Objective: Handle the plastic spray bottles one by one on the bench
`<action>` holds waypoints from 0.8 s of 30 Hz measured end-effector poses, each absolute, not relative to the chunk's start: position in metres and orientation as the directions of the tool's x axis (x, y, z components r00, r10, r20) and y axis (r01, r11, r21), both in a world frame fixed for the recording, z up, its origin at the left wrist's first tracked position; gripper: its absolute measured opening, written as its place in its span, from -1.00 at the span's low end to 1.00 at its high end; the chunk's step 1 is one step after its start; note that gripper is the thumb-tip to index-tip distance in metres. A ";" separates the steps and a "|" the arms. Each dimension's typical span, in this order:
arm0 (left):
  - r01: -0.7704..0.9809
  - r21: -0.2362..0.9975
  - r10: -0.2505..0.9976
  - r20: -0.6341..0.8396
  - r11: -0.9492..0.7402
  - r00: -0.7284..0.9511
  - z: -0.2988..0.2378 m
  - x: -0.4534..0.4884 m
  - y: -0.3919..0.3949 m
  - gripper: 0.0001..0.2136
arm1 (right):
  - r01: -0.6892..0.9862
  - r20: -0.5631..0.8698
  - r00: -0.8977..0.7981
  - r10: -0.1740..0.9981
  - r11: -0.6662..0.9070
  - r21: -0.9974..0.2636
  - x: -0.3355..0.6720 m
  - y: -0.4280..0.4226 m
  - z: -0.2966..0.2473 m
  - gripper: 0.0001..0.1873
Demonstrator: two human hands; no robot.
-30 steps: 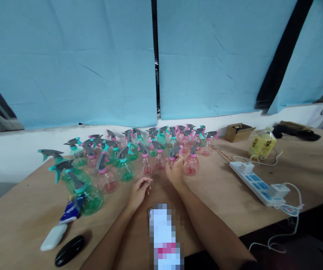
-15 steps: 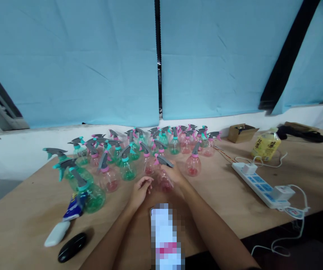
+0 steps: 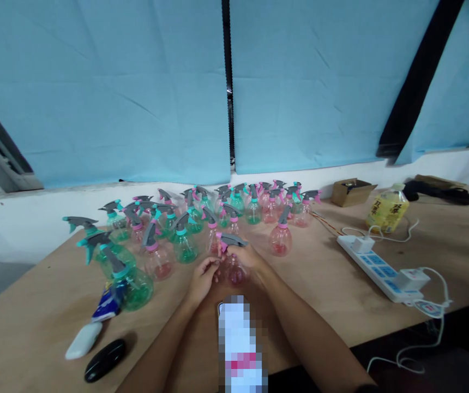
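A pink clear spray bottle (image 3: pixel 235 273) with a grey and pink trigger head stands upright before me. My right hand (image 3: pixel 246 255) is closed round its neck, just under the head. To the left of that bottle is my left hand (image 3: pixel 205 277), its fingers curled in with the tips close to the bottle. Whether those fingertips touch it or pinch anything small is not clear. Just behind them stand a green spray bottle (image 3: pixel 186 248) and a pink one (image 3: pixel 213 238). Another pink spray bottle (image 3: pixel 280 240) stands to the right of my right hand.
Several more pink and green spray bottles crowd the back and left of the wooden table (image 3: pixel 312 284). A phone (image 3: pixel 240 333) lies between my forearms. At left are a blue packet (image 3: pixel 107 304), a white case (image 3: pixel 84 339) and a black case (image 3: pixel 105 360); at right, a power strip (image 3: pixel 376 267).
The held spray bottle has shifted slightly left and nearer to me with my right hand, and its head has turned more level. My left hand has barely moved.
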State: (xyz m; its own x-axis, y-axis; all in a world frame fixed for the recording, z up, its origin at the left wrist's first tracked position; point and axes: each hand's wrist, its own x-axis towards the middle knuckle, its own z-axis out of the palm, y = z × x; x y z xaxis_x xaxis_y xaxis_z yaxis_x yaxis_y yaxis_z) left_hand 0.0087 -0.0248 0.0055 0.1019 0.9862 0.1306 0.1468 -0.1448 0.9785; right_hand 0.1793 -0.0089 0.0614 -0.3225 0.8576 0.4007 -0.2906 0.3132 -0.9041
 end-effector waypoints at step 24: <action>0.138 0.981 0.987 0.121 -0.135 0.110 0.004 0.009 -0.024 -0.65 | -0.312 0.383 -0.351 0.854 0.279 -0.908 0.176 -0.008 0.060 -0.86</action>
State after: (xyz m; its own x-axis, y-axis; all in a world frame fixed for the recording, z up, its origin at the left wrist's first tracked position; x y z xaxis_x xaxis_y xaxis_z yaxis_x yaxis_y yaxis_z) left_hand 0.0090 -0.0244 0.0041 0.1104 0.9865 0.1206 0.1377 -0.1353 0.9812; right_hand 0.1765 -0.0080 0.0596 -0.3510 0.8543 0.3833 -0.3120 0.2792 -0.9081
